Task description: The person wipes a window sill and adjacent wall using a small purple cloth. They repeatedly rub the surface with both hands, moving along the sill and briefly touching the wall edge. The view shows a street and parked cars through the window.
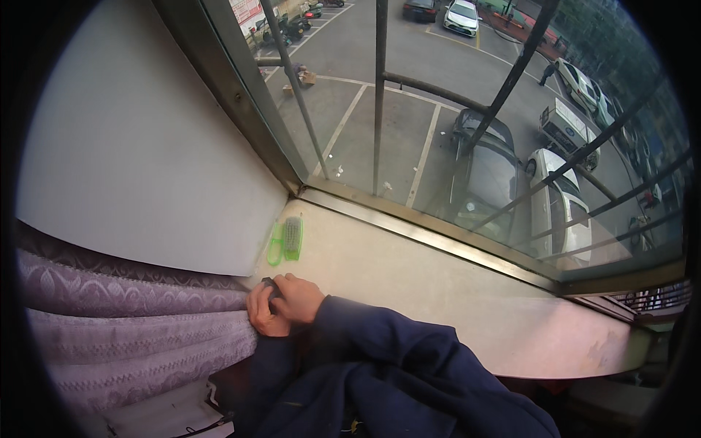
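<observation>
My left hand (265, 313) and my right hand (298, 298) are close together at the left end of a pale windowsill (383, 263). Between them is a small dark object (268, 283), mostly covered by fingers; what it is cannot be made out. Both hands grip it. Just beyond them, a green plastic scrub brush (293, 238) lies with its grey bristles facing up. Beside it, to the left, is a green plastic loop-shaped piece (275, 249).
Purple patterned curtains (148, 328) bunch up close to my left hand. A white wall panel (137, 142) rises at the left. Along the sill's far side runs a metal window frame (427, 222), with bars (379, 109) outside and parked cars (493, 169) below.
</observation>
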Demonstrator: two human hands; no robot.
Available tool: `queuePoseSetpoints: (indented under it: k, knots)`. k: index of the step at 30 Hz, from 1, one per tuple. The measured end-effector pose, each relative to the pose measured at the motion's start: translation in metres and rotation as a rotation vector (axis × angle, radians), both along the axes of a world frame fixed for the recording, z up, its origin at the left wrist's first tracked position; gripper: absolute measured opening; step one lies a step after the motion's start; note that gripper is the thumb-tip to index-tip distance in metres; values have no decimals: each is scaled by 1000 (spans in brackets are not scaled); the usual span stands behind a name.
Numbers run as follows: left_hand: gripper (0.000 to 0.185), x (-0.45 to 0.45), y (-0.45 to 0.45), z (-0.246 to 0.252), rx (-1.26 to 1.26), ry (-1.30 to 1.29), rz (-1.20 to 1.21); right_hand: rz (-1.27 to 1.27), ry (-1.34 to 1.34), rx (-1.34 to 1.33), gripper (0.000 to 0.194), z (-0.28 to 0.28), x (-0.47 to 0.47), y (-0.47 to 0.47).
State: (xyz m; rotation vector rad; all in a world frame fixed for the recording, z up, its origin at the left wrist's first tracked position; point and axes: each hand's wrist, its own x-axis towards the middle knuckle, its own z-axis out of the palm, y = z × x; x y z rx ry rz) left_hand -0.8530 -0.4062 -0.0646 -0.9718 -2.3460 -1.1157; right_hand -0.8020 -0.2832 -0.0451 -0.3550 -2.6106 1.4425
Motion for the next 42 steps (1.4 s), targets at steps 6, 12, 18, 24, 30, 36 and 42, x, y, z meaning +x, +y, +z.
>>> queuePoseSetpoints:
  k: [6, 12, 18, 24, 30, 36, 42]
  knots:
    - [36, 30, 36, 12, -18, -71, -118, -119, -7, 61, 34, 9, 26, 33]
    - [38, 39, 84, 16, -31, -81, -260, -262, -15, 159, 35, 21, 53, 68]
    - [36, 51, 108, 20, -25, -76, -330, -328, 9, 197, 36, 25, 75, 84]
    - [36, 61, 99, 17, -51, -69, -315, -287, -44, 199, 34, 24, 79, 83]
    - [36, 43, 129, 17, -34, -50, -308, -377, 32, 219, 35, 19, 59, 104]
    - [40, 58, 133, 20, -14, -94, -357, -371, -44, 273, 39, 22, 76, 108]
    - [64, 53, 121, 20, 216, -558, -310, -302, 98, 379, 51, 19, 49, 104]
